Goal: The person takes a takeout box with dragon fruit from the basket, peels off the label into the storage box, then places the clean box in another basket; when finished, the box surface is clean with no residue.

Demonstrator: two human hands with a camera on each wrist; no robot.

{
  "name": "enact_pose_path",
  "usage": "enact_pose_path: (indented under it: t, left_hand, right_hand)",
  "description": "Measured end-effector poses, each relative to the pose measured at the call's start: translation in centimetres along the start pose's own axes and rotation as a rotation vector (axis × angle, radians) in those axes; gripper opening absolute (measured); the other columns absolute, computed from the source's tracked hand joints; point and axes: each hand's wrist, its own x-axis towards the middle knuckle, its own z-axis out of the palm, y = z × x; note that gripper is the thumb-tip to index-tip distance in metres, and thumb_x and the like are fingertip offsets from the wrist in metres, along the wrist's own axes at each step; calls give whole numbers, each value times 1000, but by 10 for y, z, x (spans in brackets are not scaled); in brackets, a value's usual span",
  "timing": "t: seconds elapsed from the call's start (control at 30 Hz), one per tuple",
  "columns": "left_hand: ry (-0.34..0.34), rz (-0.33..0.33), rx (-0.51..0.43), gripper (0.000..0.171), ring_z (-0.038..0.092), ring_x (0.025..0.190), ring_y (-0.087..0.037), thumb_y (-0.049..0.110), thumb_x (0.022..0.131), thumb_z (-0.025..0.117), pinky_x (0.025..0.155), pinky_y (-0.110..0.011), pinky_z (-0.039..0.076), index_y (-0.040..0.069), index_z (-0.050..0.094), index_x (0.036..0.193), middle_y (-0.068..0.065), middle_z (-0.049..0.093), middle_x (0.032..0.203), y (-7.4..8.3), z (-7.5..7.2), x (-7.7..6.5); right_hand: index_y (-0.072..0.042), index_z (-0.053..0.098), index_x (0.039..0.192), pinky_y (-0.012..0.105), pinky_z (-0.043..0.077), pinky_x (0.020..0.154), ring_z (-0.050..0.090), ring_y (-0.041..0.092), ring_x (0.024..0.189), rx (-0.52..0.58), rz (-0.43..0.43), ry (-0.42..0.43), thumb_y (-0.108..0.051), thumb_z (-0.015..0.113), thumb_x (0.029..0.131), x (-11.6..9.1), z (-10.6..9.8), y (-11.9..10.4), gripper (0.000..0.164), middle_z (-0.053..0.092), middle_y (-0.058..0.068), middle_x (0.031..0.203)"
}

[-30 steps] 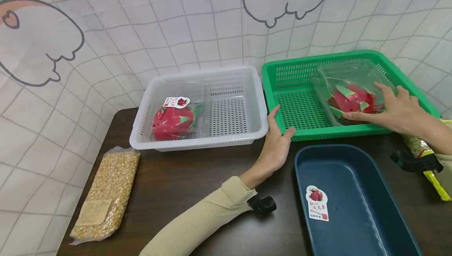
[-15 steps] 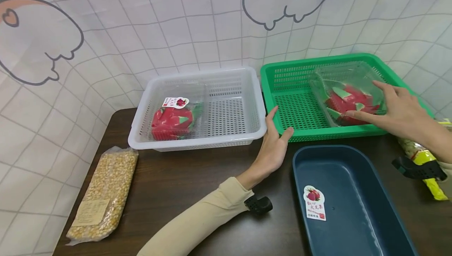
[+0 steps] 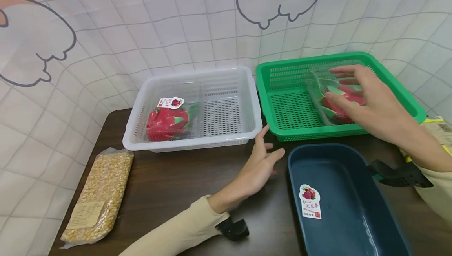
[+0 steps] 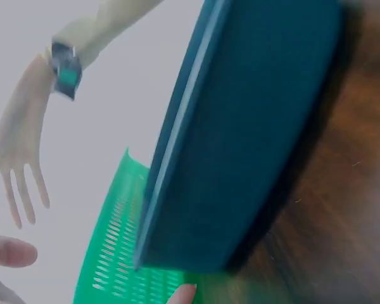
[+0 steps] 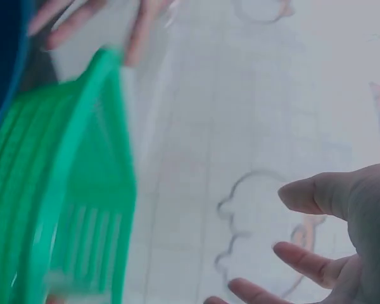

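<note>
My right hand (image 3: 372,101) hovers with spread fingers over the green basket (image 3: 291,134), partly hiding a clear box of red dragon fruit (image 3: 335,105) that sits in its right part. In the right wrist view, nothing lies between the fingers of the right hand (image 5: 329,247). Beside the front right corner of the white basket (image 3: 197,144), my left hand (image 3: 252,169) is raised with its fingers extended, holding nothing. A second clear box of dragon fruit (image 3: 167,122), with a sticker on its lid, occupies the left part of the white basket.
A dark blue tray (image 3: 342,201) bearing a dragon fruit sticker (image 3: 310,202) stands in front of the green basket. On the left lies a bag of corn kernels (image 3: 100,193). Another bag (image 3: 438,134) shows at the right edge. A tile-patterned cloth (image 3: 197,24) hangs behind the baskets.
The right hand has lifted off the boxed dragon fruit in the green basket, its fingers loosened. The left hand has drawn away from the basket rims, toward the person.
</note>
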Motion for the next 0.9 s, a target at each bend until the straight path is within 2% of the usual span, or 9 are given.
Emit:
enact_pose_path:
  t: [0.17, 0.27, 0.43, 0.5, 0.57, 0.63, 0.7, 0.8, 0.9]
  left_hand:
    - [-86, 41, 130, 66, 52, 137, -23, 34, 107, 55, 102, -42, 53, 25, 23, 165, -10, 37, 157, -2, -37, -51]
    - [-51, 126, 260, 61, 54, 134, -19, 31, 106, 61, 103, -41, 53, 28, 32, 160, -1, 39, 157, -4, -67, -77]
    - [195, 359, 469, 51, 62, 120, -20, 14, 99, 73, 98, -31, 55, 16, 51, 146, -1, 54, 144, -6, -125, -101]
    - [326, 469, 562, 47, 61, 118, -22, 5, 95, 76, 100, -28, 52, 7, 57, 137, -5, 60, 136, -7, -149, -103]
    - [474, 519, 665, 47, 59, 118, -25, 0, 90, 78, 102, -29, 49, 1, 59, 133, -10, 61, 129, -6, -174, -105]
    - [604, 497, 740, 55, 52, 122, -32, 1, 86, 82, 102, -35, 46, -5, 56, 135, -17, 56, 131, -7, -196, -107]
    - [693, 392, 771, 70, 45, 126, -36, 9, 86, 85, 99, -41, 45, -6, 47, 143, -23, 48, 137, -10, -215, -108]
    - [735, 183, 731, 91, 36, 132, -41, 26, 88, 86, 98, -49, 43, -2, 32, 155, -27, 35, 146, -19, -237, -106]
    - [732, 64, 636, 100, 33, 136, -43, 36, 89, 83, 103, -58, 44, 0, 22, 161, -29, 28, 151, -30, -250, -104]
  right_hand:
    - [-15, 47, 152, 11, 42, 89, 53, 35, 132, 139, -19, -89, -18, 64, 105, 10, 12, -24, 50, 50, 10, 150]
    - [-12, 49, 149, 22, 47, 97, 55, 31, 129, 179, -40, -146, -16, 64, 105, 16, 24, -38, 47, 54, 10, 147]
    - [-11, 50, 147, 54, 48, 104, 55, 31, 129, 261, -25, -287, -19, 65, 105, 26, 47, -59, 46, 56, 11, 144]
    - [-10, 50, 147, 56, 49, 104, 55, 32, 129, 295, -13, -348, -20, 65, 104, 31, 58, -64, 47, 56, 11, 144]
    - [-7, 49, 148, 56, 49, 104, 55, 32, 129, 323, -12, -407, -20, 64, 104, 38, 73, -70, 48, 56, 13, 143]
    - [-5, 49, 148, 56, 49, 105, 57, 33, 128, 357, -5, -457, -20, 63, 104, 46, 87, -75, 48, 56, 15, 143]
    - [-3, 49, 148, 54, 50, 106, 59, 35, 127, 398, 15, -496, -19, 62, 105, 54, 100, -78, 48, 56, 17, 143]
    - [-3, 49, 149, 52, 50, 107, 62, 34, 124, 470, 73, -541, -21, 60, 106, 65, 113, -83, 48, 56, 17, 144]
    - [-3, 46, 152, 51, 48, 109, 62, 34, 124, 522, 116, -582, -23, 58, 107, 76, 126, -86, 51, 55, 16, 146]
